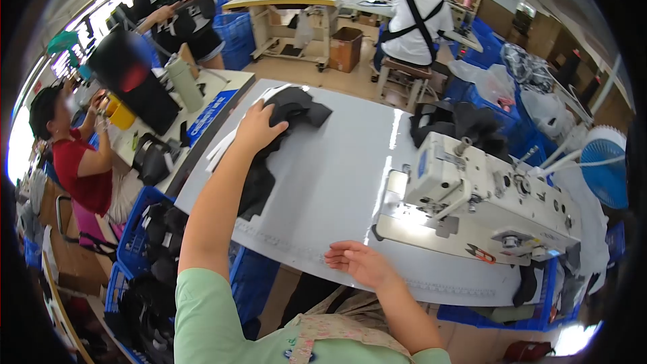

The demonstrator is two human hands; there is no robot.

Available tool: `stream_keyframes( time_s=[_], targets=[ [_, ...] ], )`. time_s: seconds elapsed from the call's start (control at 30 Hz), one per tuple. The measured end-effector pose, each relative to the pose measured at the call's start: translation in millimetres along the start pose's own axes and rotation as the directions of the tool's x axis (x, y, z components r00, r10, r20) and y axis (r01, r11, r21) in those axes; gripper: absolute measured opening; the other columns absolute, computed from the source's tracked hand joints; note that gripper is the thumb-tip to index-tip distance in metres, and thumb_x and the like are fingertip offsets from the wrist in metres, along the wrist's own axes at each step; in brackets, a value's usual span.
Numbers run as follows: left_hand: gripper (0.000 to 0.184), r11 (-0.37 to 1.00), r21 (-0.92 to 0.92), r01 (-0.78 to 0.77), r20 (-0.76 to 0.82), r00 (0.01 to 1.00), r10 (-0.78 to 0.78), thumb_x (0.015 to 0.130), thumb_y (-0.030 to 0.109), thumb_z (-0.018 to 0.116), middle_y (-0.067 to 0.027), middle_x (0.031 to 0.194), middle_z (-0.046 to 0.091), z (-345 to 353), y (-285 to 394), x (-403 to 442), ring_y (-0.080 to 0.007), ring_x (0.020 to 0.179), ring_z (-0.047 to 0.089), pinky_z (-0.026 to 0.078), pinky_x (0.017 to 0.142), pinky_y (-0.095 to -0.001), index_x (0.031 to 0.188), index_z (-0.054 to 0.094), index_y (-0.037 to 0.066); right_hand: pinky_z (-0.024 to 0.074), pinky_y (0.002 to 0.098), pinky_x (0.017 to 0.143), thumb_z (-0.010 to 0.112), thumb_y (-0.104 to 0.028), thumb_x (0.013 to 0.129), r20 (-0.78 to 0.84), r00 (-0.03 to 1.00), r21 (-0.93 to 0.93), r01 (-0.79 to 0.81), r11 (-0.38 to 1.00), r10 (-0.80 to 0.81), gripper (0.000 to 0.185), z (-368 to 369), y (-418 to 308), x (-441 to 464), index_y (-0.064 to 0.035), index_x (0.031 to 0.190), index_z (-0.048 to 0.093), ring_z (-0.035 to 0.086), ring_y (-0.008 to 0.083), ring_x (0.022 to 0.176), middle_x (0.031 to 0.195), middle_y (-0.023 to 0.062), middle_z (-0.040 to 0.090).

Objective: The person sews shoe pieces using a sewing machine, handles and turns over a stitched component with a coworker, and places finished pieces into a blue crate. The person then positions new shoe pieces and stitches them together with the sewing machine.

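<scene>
Left of the machine (492,195), well apart from it, the dark cloth (255,185) lies in a pile on the desk (337,182). Its long axis runs away from the person, slanting a little right at the far end. The left hand (259,128) is the nearer one, right on it: fingers spread over the far part, thumb out towards the machine, most of the pile lying nearer the person than those fingers. Moving right, the right hand (360,264) is by the desk's near edge, left of the machine, fingers loosely curled, nothing in them. Behind the machine, more dark cloth (465,121); on its near side, snips (480,253). The count: two hands, two cloth piles, one machine, one pair of snips; the overlapping layers I can't count.
</scene>
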State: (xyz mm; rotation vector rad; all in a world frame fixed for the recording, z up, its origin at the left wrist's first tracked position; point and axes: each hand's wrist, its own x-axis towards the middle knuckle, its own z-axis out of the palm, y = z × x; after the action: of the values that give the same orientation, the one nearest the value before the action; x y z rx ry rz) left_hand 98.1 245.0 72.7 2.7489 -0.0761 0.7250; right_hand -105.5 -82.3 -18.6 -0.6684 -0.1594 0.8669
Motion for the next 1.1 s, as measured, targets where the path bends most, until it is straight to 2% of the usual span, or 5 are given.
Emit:
stream_keyframes(
  time_s=[0.13, 0.47, 0.57, 0.67, 1.1],
  targets=[
    [0.056, 0.978, 0.154, 0.142, 0.378, 0.906, -0.191, 0.065, 0.04, 0.074, -0.0228, 0.113, 0.062, 5, 0, 27, -0.0355, 0.105, 0.058, 0.046, 0.09, -0.0428, 0.106, 0.066, 0.002, 0.0433, 0.037, 0.099, 0.047, -0.01, 0.095, 0.027, 0.999, -0.009, 0.03, 1.0, -0.03, 0.035, -4, 4, -2, 0.0052, 0.127, 0.047, 0.054, 0.0264, 0.114, 0.12, 0.0177, 0.056],
    [0.046, 0.96, 0.098, 0.262, -0.043, 0.965, -0.259, 0.091, 0.037, 0.05, -0.026, 0.102, 0.063, 11, -111, 56, -0.0423, 0.1, 0.057, 0.045, 0.085, -0.0413, 0.113, 0.06, -0.002, 0.0486, 0.0275, 0.081, 0.058, -0.025, 0.093, -0.139, 0.982, -0.807, -0.036, 0.59, -0.131, 0.026, 30, -71, -171, -0.003, 0.105, 0.065, 0.061, 0.0135, 0.088, 0.096, 0.0059, 0.067],
    [0.038, 0.997, 0.083, -0.002, -0.156, 0.988, 0.015, 0.099, 0.025, 0.041, -0.0234, 0.114, 0.06, -37, -80, 41, -0.0397, 0.105, 0.056, 0.043, 0.086, -0.0397, 0.121, 0.054, -0.003, 0.0501, 0.0273, 0.073, 0.063, -0.009, 0.078, -0.772, 0.305, -0.636, -0.382, 0.671, -0.558, 0.013, 2, -112, -304, -0.0022, 0.088, 0.068, 0.062, 0.014, 0.077, 0.085, 0.0066, 0.068],
    [0.034, 0.985, 0.023, -0.17, -0.117, 0.978, 0.171, 0.097, 0.01, 0.041, -0.0177, 0.125, 0.056, -68, -16, 10, -0.0337, 0.114, 0.054, 0.042, 0.092, -0.0374, 0.129, 0.05, 0.001, 0.0497, 0.0357, 0.071, 0.069, -0.022, 0.077, -0.389, -0.277, -0.514, -0.727, 0.456, -0.879, 0.024, -69, -144, -393, -0.0029, 0.091, 0.066, 0.063, 0.0289, 0.078, 0.084, 0.0132, 0.066],
    [0.035, 0.617, 0.099, -0.781, 0.252, 0.619, 0.744, 0.079, 0.001, 0.054, -0.0167, 0.122, 0.059, -73, 97, -99, -0.0314, 0.108, 0.059, 0.048, 0.086, -0.0383, 0.114, 0.058, -0.002, 0.0489, 0.0447, 0.065, 0.061, -0.025, 0.075, -0.221, -0.08, -0.057, -0.994, 0.094, -0.972, 0.021, -101, -153, -410, -0.0046, 0.072, 0.064, 0.062, 0.0365, 0.072, 0.072, 0.0169, 0.062]
  ],
)
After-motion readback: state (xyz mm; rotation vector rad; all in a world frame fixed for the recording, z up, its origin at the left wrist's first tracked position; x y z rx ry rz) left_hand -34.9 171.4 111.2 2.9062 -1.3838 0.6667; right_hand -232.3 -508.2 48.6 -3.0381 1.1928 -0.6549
